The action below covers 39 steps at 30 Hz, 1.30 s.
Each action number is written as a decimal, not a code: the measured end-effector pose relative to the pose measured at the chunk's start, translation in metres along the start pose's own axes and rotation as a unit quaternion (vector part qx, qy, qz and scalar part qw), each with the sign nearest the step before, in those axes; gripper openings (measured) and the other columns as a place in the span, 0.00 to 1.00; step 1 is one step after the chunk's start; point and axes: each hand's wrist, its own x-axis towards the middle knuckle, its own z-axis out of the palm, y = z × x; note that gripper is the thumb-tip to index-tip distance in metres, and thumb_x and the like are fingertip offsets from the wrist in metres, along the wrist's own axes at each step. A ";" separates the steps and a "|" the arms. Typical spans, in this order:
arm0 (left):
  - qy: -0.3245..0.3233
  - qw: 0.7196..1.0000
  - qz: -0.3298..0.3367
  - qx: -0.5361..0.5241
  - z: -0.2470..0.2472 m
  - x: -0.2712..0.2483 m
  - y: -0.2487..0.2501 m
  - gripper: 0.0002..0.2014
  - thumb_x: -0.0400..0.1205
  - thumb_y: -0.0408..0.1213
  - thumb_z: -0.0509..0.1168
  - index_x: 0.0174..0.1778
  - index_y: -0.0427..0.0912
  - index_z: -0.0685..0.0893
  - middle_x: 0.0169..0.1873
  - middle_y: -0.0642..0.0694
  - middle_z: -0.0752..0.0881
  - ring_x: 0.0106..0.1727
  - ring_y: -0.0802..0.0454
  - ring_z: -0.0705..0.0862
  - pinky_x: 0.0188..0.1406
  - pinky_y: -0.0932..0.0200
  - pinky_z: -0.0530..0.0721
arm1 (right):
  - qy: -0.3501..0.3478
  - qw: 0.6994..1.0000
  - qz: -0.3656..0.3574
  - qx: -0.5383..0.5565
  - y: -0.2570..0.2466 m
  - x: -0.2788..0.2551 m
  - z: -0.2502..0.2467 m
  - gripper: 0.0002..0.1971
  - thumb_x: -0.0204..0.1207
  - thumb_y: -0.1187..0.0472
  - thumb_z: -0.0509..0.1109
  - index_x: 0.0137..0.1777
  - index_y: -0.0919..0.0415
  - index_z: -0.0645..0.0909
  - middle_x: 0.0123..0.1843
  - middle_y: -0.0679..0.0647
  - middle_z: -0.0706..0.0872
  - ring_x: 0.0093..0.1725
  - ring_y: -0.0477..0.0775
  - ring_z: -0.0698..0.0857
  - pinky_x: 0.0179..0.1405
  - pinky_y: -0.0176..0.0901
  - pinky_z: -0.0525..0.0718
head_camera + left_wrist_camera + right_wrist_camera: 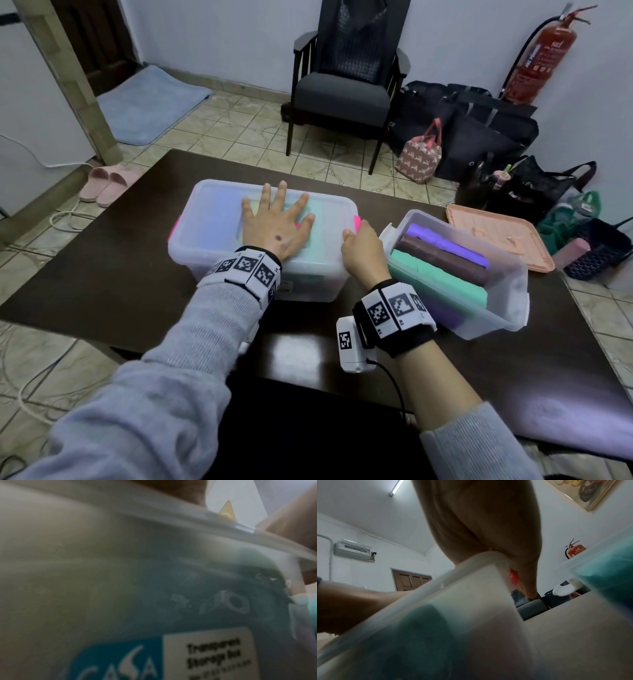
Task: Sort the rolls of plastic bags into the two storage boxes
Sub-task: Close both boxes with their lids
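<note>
Grey knitted sleeves (191, 346) and tagged wristbands lead up to the work. Left hand (274, 226) lies flat on the frosted translucent lid (212, 202) of the left-hand clear plastic storage box (308, 287), fingers straight and spread, palm pressing down at about the lid's centre. Right hand (363, 250) sits at the box's right end, thumb on the lid's edge, fingers curled down over the bright pink latch (357, 221); the right wrist view confirms the fingers (527, 577) wrapped against that clip. Whether the clip is already seated cannot be told.

Judgement: the step in hand is latching the lid. To do it well, keep the flat palm's weight centred so the lid stays level, then press the clip inward until it seats; the opposite pink clip (173, 233) needs checking too.

Rolls of plastic bags show only as blue and green shapes beneath the lid, directly under the left palm. Just beside, to the right, the second clear box (507, 308) stands open, holding purple, brown and mint-green rolls (442, 263) laid side by side; its peach-coloured lid (496, 236) lies behind it on the dark wooden table (102, 274).
</note>
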 end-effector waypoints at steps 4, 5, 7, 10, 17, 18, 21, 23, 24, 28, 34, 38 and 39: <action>0.014 0.999 0.001 -0.045 -0.001 0.000 -0.001 0.28 0.86 0.58 0.36 0.83 0.59 0.46 0.84 0.47 0.42 0.84 0.45 0.40 0.78 0.36 0.38 | -0.019 0.999 -0.006 -0.038 0.000 0.000 0.000 0.22 0.86 0.62 0.51 0.78 0.69 0.56 0.75 0.68 0.70 0.74 0.65 0.69 0.64 0.46 0.67; 0.025 0.996 0.000 -0.084 -0.004 -0.001 -0.001 0.27 0.87 0.57 0.38 0.83 0.57 0.48 0.84 0.47 0.44 0.84 0.46 0.41 0.79 0.36 0.39 | -0.017 0.998 -0.016 -0.064 -0.001 -0.001 0.000 0.24 0.86 0.61 0.51 0.79 0.70 0.54 0.77 0.68 0.66 0.77 0.66 0.65 0.70 0.48 0.64; 0.079 0.979 -0.009 -0.190 -0.011 -0.004 -0.006 0.26 0.88 0.50 0.45 0.83 0.51 0.53 0.84 0.44 0.50 0.84 0.47 0.47 0.80 0.40 0.44 | 0.007 0.989 -0.054 -0.135 -0.006 -0.005 -0.001 0.28 0.86 0.56 0.51 0.82 0.66 0.48 0.83 0.67 0.52 0.83 0.65 0.52 0.79 0.54 0.53; 0.211 0.948 -0.082 -0.222 -0.021 -0.011 -0.030 0.24 0.86 0.38 0.54 0.80 0.43 0.63 0.81 0.42 0.61 0.82 0.44 0.56 0.80 0.44 0.54 | 0.029 0.970 -0.147 -0.189 -0.026 -0.017 0.005 0.29 0.86 0.49 0.50 0.84 0.55 0.48 0.85 0.60 0.45 0.84 0.61 0.42 0.81 0.59 0.45; 0.140 0.888 -0.323 -0.298 -0.025 -0.036 -0.107 0.33 0.82 0.51 0.60 0.78 0.35 0.62 0.77 0.36 0.66 0.76 0.36 0.66 0.72 0.42 0.65 | -0.089 0.940 -0.196 -0.265 -0.070 -0.026 0.066 0.30 0.82 0.36 0.47 0.82 0.42 0.50 0.85 0.56 0.40 0.82 0.68 0.37 0.75 0.73 0.40; 0.110 0.870 -0.335 -0.345 -0.023 -0.037 -0.111 0.37 0.80 0.56 0.61 0.78 0.34 0.61 0.76 0.35 0.67 0.76 0.36 0.67 0.72 0.44 0.66 | -0.092 0.939 -0.192 -0.272 -0.073 -0.026 0.070 0.30 0.81 0.35 0.47 0.82 0.40 0.50 0.85 0.55 0.40 0.82 0.68 0.36 0.74 0.75 0.39; 0.072 0.795 -0.370 -0.476 -0.013 -0.041 -0.116 0.43 0.75 0.62 0.64 0.75 0.31 0.68 0.74 0.34 0.72 0.73 0.38 0.72 0.71 0.52 0.72 | -0.101 0.933 -0.175 -0.299 -0.078 -0.024 0.082 0.32 0.78 0.29 0.46 0.81 0.36 0.50 0.85 0.53 0.39 0.82 0.69 0.35 0.72 0.77 0.35; 0.079 0.755 -0.384 -0.525 -0.009 -0.042 -0.113 0.41 0.75 0.61 0.66 0.74 0.32 0.71 0.73 0.35 0.73 0.72 0.40 0.74 0.71 0.54 0.73 | -0.097 0.929 -0.172 -0.313 -0.078 -0.024 0.083 0.34 0.76 0.28 0.47 0.81 0.36 0.50 0.86 0.53 0.40 0.82 0.70 0.36 0.72 0.78 0.35; 0.084 0.746 -0.388 -0.535 -0.008 -0.041 -0.111 0.40 0.75 0.60 0.67 0.74 0.32 0.72 0.73 0.35 0.73 0.72 0.40 0.74 0.71 0.55 0.72 | -0.092 0.929 -0.174 -0.315 -0.078 -0.024 0.083 0.34 0.76 0.28 0.47 0.81 0.36 0.51 0.86 0.53 0.41 0.82 0.70 0.37 0.72 0.78 0.36; 0.093 0.734 -0.398 -0.542 -0.010 -0.042 -0.110 0.36 0.75 0.59 0.67 0.74 0.37 0.74 0.73 0.37 0.74 0.71 0.41 0.75 0.69 0.56 0.72 | -0.072 0.923 -0.185 -0.329 -0.077 -0.023 0.082 0.35 0.74 0.26 0.49 0.80 0.36 0.53 0.85 0.52 0.47 0.82 0.70 0.43 0.72 0.79 0.42; 0.164 0.756 -0.375 -0.511 -0.013 -0.041 -0.108 0.24 0.74 0.53 0.70 0.58 0.38 0.84 0.64 0.38 0.81 0.63 0.42 0.80 0.55 0.61 0.75 | -0.089 0.927 -0.165 -0.325 -0.078 -0.018 0.083 0.37 0.72 0.24 0.47 0.80 0.34 0.49 0.85 0.48 0.44 0.82 0.68 0.38 0.67 0.84 0.35; 0.213 0.790 -0.329 -0.472 -0.016 -0.039 -0.105 0.18 0.77 0.48 0.70 0.53 0.37 0.87 0.55 0.38 0.85 0.59 0.41 0.81 0.52 0.60 0.76 | -0.098 0.926 -0.158 -0.328 -0.079 -0.016 0.085 0.38 0.71 0.23 0.45 0.81 0.34 0.46 0.85 0.49 0.40 0.82 0.68 0.35 0.67 0.83 0.33; 0.224 0.800 -0.314 -0.461 -0.016 -0.038 -0.105 0.16 0.77 0.47 0.69 0.51 0.38 0.88 0.51 0.38 0.86 0.56 0.41 0.81 0.51 0.57 0.78 | -0.095 0.927 -0.159 -0.326 -0.078 -0.015 0.086 0.38 0.71 0.23 0.45 0.81 0.34 0.46 0.85 0.49 0.40 0.82 0.68 0.34 0.67 0.83 0.33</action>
